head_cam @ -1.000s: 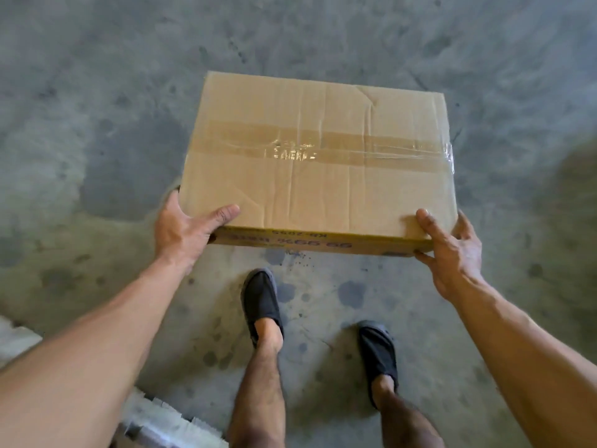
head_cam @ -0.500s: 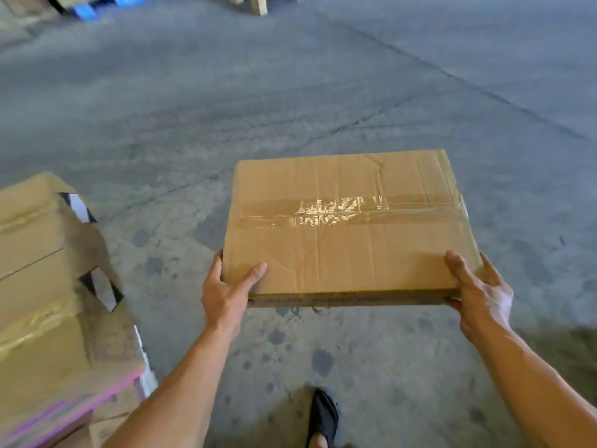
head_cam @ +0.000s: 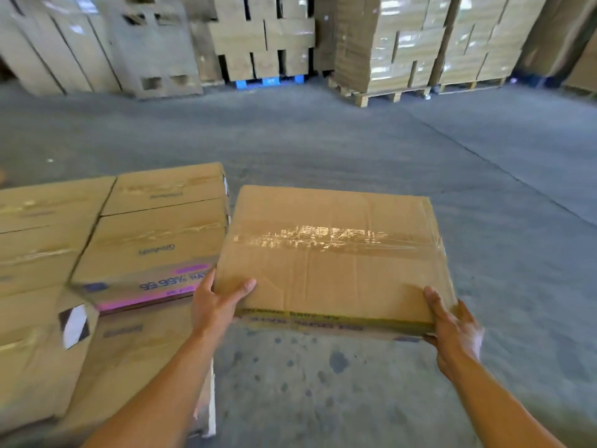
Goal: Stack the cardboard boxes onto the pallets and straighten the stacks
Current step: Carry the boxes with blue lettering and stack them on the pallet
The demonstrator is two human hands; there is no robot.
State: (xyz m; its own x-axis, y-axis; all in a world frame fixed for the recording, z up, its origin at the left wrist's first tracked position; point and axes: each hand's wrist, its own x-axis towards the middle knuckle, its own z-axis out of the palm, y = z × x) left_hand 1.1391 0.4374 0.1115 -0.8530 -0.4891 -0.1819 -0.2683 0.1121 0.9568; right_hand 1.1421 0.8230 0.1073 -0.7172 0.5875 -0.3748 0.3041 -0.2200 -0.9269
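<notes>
I carry a flat brown cardboard box (head_cam: 336,260) sealed with clear tape, held in the air over the concrete floor. My left hand (head_cam: 217,302) grips its near left corner, thumb on top. My right hand (head_cam: 452,331) grips the near right corner, thumb on the lid and fingers under the edge. To the left stands a stack of similar cardboard boxes (head_cam: 106,253), its top box printed with a pink band. The carried box's left edge sits close beside that stack. The pallet under the stack is hidden, save a pale corner (head_cam: 210,412).
Bare grey concrete floor (head_cam: 420,150) stretches ahead and to the right. Along the far wall stand tall loaded pallets of boxes (head_cam: 413,43), one on a blue pallet (head_cam: 268,81), and upright cardboard sheets (head_cam: 97,46) at the left.
My head has lifted from the floor and my feet to the hall. The box has risen with both hands and moved up beside the stack on the left.
</notes>
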